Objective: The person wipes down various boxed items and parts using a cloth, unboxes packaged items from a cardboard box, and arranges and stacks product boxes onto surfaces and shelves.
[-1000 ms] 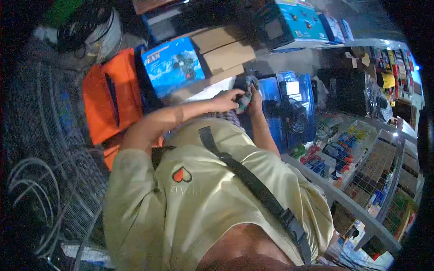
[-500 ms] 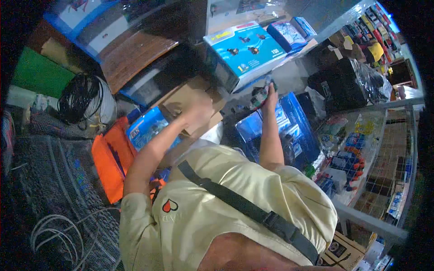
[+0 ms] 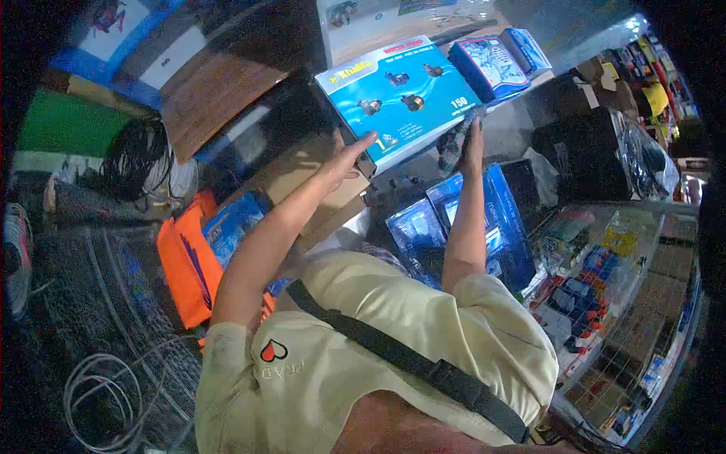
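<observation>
A teal box with pump pictures (image 3: 408, 94) lies tilted at the top centre. At its lower left corner is my left hand (image 3: 344, 166), with a finger on the printed face and the other fingers around the corner. My right hand (image 3: 472, 147) is closed on a dark patterned bundle (image 3: 452, 144) close to the box's lower right edge. What the bundle is made of is too blurred to tell. Below my left hand sits an open brown carton (image 3: 302, 170), partly hidden by my forearm.
Small blue boxes (image 3: 490, 66) stand right of the teal box. An orange bag (image 3: 185, 261) and blue fan box (image 3: 233, 227) are at left, with coiled cable (image 3: 102, 401) below. Blue packages (image 3: 503, 227), a black box (image 3: 578, 155) and a wire rack (image 3: 635, 303) are on the right.
My left hand has moved from the brown carton up to the teal box's corner. My right hand, still with the bundle, has come up beside the box. The view has shifted.
</observation>
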Demonstrator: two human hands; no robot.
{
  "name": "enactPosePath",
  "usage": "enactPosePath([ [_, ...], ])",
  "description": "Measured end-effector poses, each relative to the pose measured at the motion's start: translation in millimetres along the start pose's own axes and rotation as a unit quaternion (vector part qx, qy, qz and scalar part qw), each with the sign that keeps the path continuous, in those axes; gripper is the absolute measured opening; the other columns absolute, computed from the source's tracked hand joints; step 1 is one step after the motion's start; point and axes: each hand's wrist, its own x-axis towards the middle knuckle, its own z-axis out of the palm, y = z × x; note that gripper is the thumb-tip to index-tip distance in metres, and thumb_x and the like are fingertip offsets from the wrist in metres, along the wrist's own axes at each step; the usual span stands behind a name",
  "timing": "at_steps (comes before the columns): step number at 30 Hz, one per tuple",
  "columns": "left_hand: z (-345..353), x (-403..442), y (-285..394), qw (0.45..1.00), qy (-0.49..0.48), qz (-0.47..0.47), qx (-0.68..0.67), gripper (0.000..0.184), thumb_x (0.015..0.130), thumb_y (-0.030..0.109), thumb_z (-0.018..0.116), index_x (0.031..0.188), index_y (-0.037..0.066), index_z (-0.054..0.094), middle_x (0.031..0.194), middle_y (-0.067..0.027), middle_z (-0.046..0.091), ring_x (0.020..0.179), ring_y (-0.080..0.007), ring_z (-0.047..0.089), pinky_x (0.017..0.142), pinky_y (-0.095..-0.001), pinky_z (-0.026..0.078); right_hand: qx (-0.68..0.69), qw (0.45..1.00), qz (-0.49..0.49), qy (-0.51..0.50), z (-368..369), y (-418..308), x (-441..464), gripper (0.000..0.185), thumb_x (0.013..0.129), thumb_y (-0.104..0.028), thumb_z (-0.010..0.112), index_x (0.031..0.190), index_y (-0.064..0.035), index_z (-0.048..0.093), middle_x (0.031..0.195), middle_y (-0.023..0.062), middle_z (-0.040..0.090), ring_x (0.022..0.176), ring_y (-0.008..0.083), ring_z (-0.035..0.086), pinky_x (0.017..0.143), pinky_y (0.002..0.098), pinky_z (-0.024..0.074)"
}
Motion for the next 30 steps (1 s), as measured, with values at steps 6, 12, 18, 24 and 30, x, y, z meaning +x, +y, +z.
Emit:
enactPosePath([
  [6,-8.2,8.8,-2.7,0.998,-0.02,-0.008,-0.058,0.111,0.065,0.054,0.07,0.142,0.009,0.004,0.145,-0.0158,0.009,0.13,-0.0353,0.021,0.091,-0.0539,0.039,-0.013,1.0,-0.005,0.019,0.1,-25.1,-21.3,0.059,0.09,-0.043,0.042,0.125,0.0041,0.038,0.119,0.018,0.047,0.107,0.025,0.047,0.093,0.036,0.0358],
  [12,-19.2,14.2,6.6,0.995,-0.079,-0.029,-0.056,0.101,0.07,0.052,0.067,0.142,0.017,0.005,0.143,-0.0149,0.018,0.131,-0.0334,0.019,0.094,-0.0583,0.033,0.033,0.984,0.135,-0.113,-9.8,-74.2,-40.2,0.05,0.093,-0.051,0.033,0.112,-0.0079,0.051,0.098,0.0034,0.053,0.088,0.0151,0.051,0.078,0.0305,0.0425],
  [18,-22.9,19.7,8.9,0.988,-0.129,-0.035,-0.08,0.098,0.073,0.038,0.071,0.141,0.012,0.005,0.144,-0.0139,0.016,0.129,-0.0285,0.026,0.093,-0.0598,0.035,-0.183,0.982,-0.035,-0.033,8.3,-91.2,-45.4,0.045,0.087,-0.041,0.053,0.113,-0.0036,0.05,0.104,0.0066,0.055,0.089,0.0141,0.053,0.076,0.0281,0.0434],
  [24,-32.2,31.6,-6.1,0.987,-0.117,-0.046,-0.098,0.117,0.069,0.037,0.075,0.139,0.006,-0.013,0.143,-0.0134,0.02,0.126,-0.0307,0.032,0.088,-0.0565,0.04,-0.093,0.994,0.023,-0.054,11.6,-107.5,-56.2,0.042,0.081,-0.027,0.064,0.113,-0.0043,0.049,0.097,0.0055,0.056,0.086,0.0141,0.053,0.075,0.028,0.0438],
  [30,-36.1,69.1,-14.0,0.98,-0.098,-0.095,-0.143,0.086,0.072,0.066,0.056,0.138,0.02,0.027,0.14,-0.0026,0.031,0.124,-0.0256,0.034,0.091,-0.0501,0.033,-0.095,0.991,0.047,-0.081,1.6,-86.1,-52.4,0.038,0.079,-0.016,0.063,0.111,-0.0042,0.046,0.093,0.0058,0.058,0.08,0.015,0.055,0.07,0.0273,0.0466],
])
